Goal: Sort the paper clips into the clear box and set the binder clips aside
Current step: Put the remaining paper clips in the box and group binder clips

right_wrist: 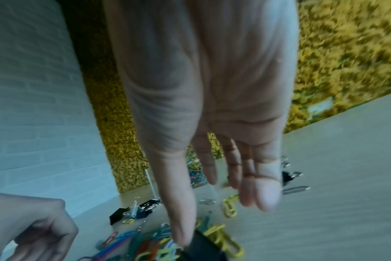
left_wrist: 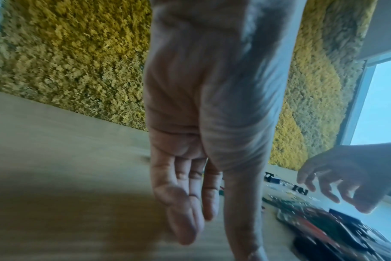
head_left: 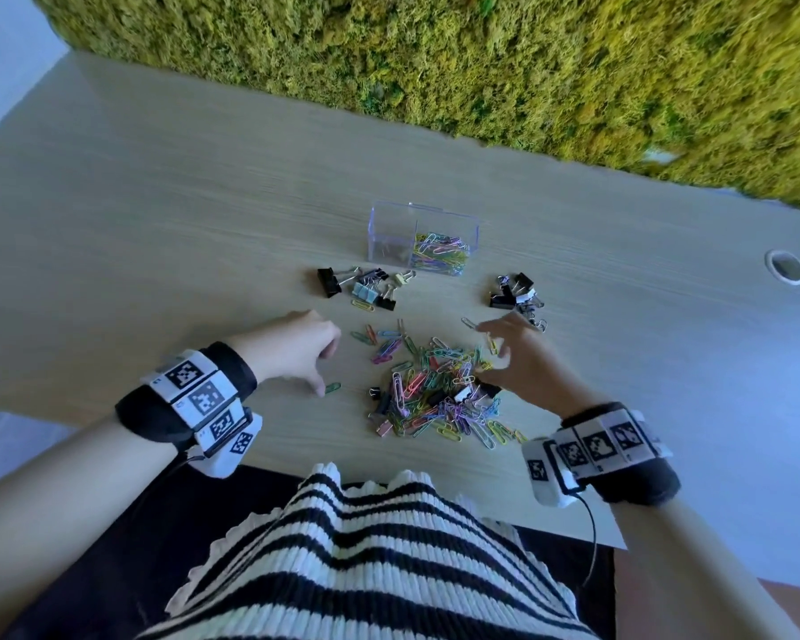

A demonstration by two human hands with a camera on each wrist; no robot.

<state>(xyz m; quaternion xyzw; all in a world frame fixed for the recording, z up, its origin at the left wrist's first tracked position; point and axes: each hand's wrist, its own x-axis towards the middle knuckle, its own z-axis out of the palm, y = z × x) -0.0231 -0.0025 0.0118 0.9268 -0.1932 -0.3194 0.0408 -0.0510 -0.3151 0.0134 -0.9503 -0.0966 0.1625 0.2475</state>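
A heap of coloured paper clips (head_left: 435,390) lies near the table's front edge, with a few binder clips mixed in. The clear box (head_left: 389,233) stands behind it, holding paper clips in its right half. Binder clips lie in two groups, one left (head_left: 361,288) and one right (head_left: 516,293) of the box. My left hand (head_left: 322,369) hovers left of the heap, fingers relaxed and holding nothing, its thumb tip beside a lone green paper clip (head_left: 332,388). My right hand (head_left: 488,358) spreads over the heap's right side, its thumb at a black binder clip (right_wrist: 203,247).
The wooden table (head_left: 158,224) runs back to a moss wall (head_left: 481,62). A round cable hole (head_left: 786,266) sits at the far right. Loose paper clips (head_left: 379,334) are scattered between the heap and the left binder clips.
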